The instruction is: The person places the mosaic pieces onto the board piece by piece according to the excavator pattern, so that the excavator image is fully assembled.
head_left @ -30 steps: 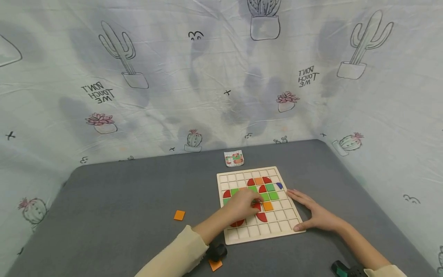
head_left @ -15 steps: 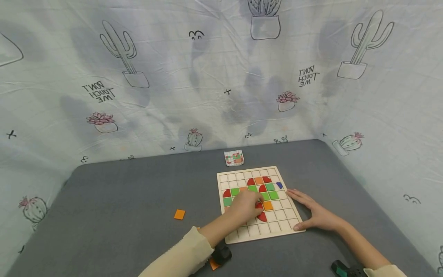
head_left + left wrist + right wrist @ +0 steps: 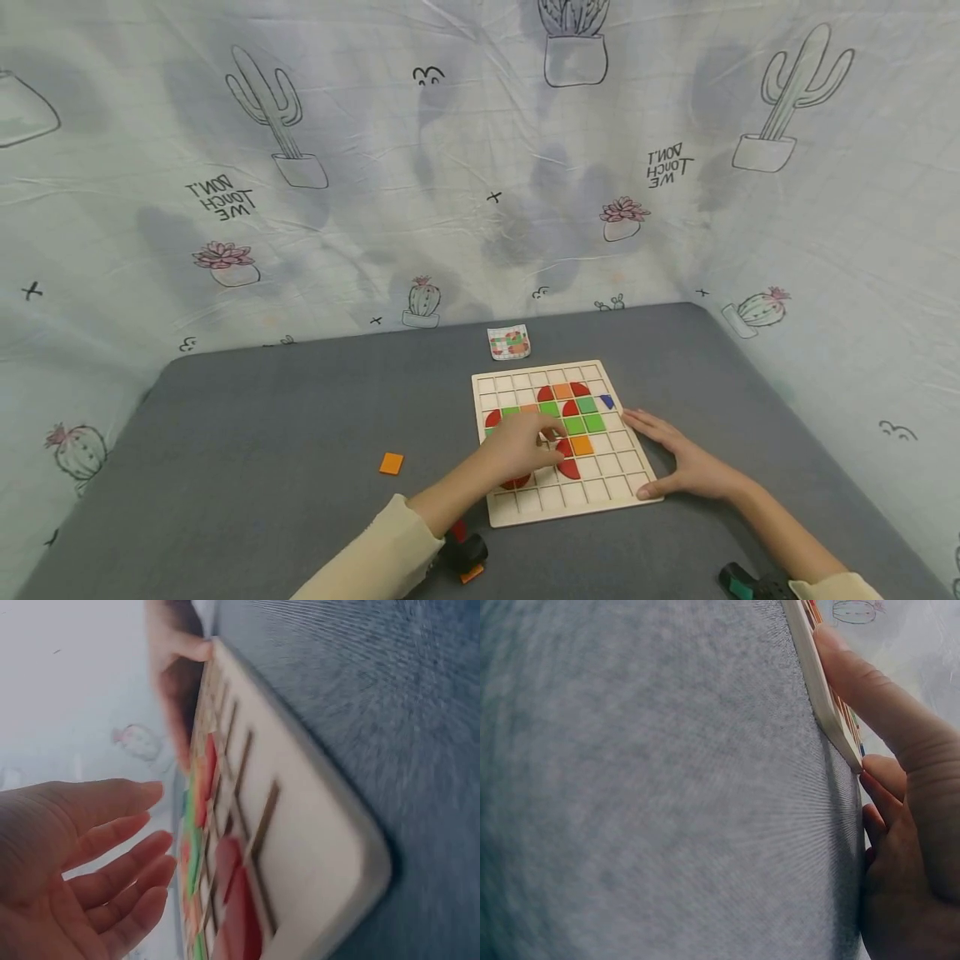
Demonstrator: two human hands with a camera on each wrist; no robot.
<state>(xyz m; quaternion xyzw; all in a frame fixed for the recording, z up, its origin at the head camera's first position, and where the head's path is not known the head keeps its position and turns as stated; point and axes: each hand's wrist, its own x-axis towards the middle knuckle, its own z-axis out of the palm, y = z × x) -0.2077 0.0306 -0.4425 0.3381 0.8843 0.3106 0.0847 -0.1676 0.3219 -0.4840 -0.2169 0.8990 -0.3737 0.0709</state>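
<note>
A square wooden grid board (image 3: 622,487) lies on the grey table, partly filled with red quarter-circles, green squares and orange squares. Over its left-middle part hovers my left hand (image 3: 517,450), hiding some cells. In the left wrist view the left hand (image 3: 82,862) has thumb and fingers apart, with nothing between them. Near the fingertips are red quarter-circles (image 3: 568,469) and an orange square (image 3: 582,446). My right hand (image 3: 690,468) rests at the board's right side, thumb on the near corner and fingers at the edge; the right wrist view shows its thumb (image 3: 862,682) on the rim.
A small pattern card (image 3: 509,342) lies behind the board. A blue piece (image 3: 607,402) sits near the board's right edge. Left of it lie a loose orange square (image 3: 391,464) and, beside the left wrist, another orange piece (image 3: 472,573) and a red piece (image 3: 459,530), both partly covered.
My left hand has drawn slightly back to the left, and its thumb and fingers have spread apart. The right hand keeps its place on the board's edge.
</note>
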